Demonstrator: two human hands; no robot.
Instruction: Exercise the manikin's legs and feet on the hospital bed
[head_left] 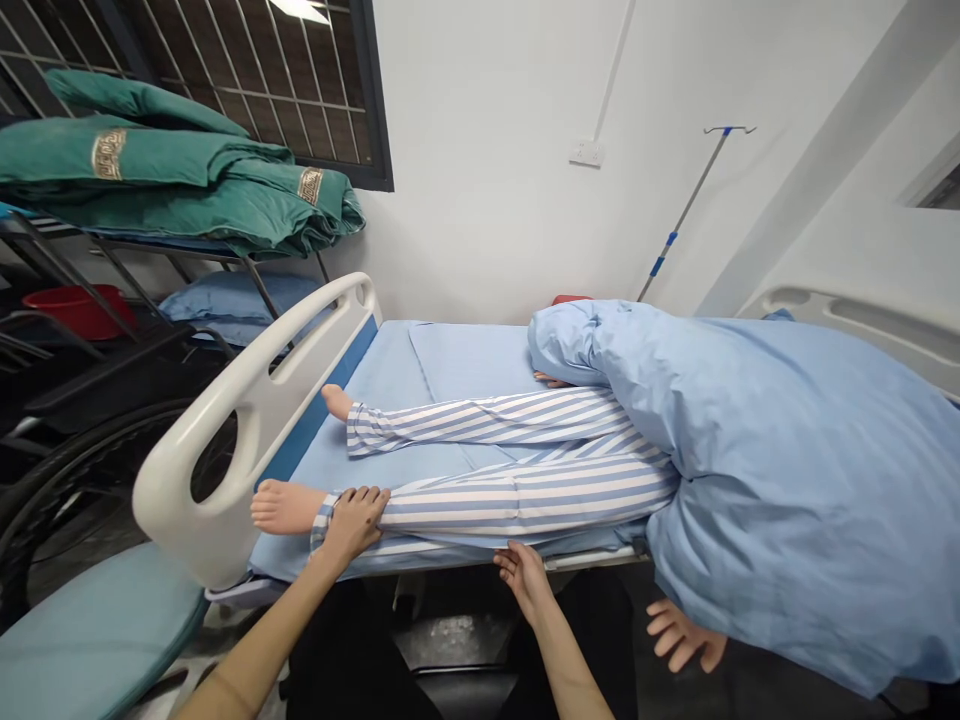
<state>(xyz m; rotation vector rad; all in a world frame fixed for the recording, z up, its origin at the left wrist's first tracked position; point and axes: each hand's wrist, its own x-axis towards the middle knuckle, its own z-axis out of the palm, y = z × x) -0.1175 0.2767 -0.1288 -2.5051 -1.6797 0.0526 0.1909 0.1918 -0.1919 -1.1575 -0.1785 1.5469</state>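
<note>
A life-size manikin lies on the bed in blue-and-white striped trousers (525,497), its two bare feet towards the footboard. My left hand (356,520) is wrapped over the near lower leg, just above the near foot (289,507). At the mattress edge by the near knee, my right hand (525,578) has curled fingers, its fingertips at the outer edge of the trouser leg, where a strip of blue cloth is drawn out. A bunched blue quilt (787,450) covers the upper body. One manikin hand (685,635) hangs below the quilt at the near side.
The white footboard (247,420) rises at the left, with a teal stool seat (105,630) and a wheelchair wheel (45,510) beyond it. Green folded bedding (180,180) lies on a rack by the window. An IV pole (682,215) stands against the wall.
</note>
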